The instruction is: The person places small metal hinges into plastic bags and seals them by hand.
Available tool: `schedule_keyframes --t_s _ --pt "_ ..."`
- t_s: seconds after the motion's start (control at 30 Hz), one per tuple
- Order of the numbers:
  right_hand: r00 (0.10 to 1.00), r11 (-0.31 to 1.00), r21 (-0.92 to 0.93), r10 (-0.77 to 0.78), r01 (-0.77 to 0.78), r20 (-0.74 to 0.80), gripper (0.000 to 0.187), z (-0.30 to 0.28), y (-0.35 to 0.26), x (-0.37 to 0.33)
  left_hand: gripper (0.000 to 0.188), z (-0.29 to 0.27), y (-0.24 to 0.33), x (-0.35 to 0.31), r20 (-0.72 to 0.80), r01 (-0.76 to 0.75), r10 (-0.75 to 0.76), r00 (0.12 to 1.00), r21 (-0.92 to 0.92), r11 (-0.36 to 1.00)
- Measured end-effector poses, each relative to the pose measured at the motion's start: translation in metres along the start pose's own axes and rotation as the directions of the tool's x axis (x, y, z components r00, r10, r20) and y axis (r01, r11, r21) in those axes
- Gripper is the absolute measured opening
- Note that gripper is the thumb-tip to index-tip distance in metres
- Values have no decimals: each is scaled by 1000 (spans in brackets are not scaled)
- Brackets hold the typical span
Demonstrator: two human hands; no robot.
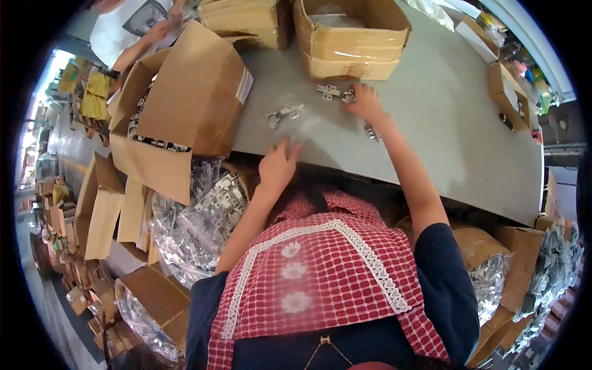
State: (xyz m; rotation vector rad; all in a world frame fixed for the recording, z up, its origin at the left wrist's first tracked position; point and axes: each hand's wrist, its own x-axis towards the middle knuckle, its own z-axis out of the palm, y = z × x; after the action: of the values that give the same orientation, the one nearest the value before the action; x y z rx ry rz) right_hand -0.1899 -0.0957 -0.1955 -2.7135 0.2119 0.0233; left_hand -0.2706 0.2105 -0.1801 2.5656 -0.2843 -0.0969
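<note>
My right hand (367, 105) is over the grey table with thumb and fingers closed on the cup end of a metal cabinet hinge (328, 91). The hinge's arm points left, just in front of a cardboard box. A second cabinet hinge (285, 115) lies on the table to the left, apart from both hands. Beside my right wrist rests another small metal piece (372, 133), partly covered by the forearm. My left hand (279, 165) is at the table's near edge below the second hinge, fingers apart and holding nothing.
An open carton (203, 92) of metal parts stands at the table's left, another box (351, 46) at the back. Bagged hinges (216, 203) fill a container left of my lap. At the right edge sits a small box (509, 95). A person (132, 31) handles something at the far left.
</note>
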Motion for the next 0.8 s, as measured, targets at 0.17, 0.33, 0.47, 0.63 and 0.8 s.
schedule_keyframes --t_s 0.17,0.33,0.47,0.63,0.8 --pt "999 926 375 48 -49 12 31 -24 28 16 46 -2 1 6 58 -13 12 998 19 1000" --pt "989 699 702 59 -139 137 24 -68 3 -37 35 2 -7 3 -49 -80 85 995 94 992" --pt "928 499 799 27 -335 373 17 -68 -23 -95 40 16 -6 1 -98 -115 134 986 183 976" --pt "893 312 845 21 -433 450 15 -27 -46 -131 30 20 0 0 -58 -89 97 994 123 988" --pt "919 219 893 136 -393 371 16 -3 -52 -139 26 25 9 -4 -90 -150 161 983 116 982"
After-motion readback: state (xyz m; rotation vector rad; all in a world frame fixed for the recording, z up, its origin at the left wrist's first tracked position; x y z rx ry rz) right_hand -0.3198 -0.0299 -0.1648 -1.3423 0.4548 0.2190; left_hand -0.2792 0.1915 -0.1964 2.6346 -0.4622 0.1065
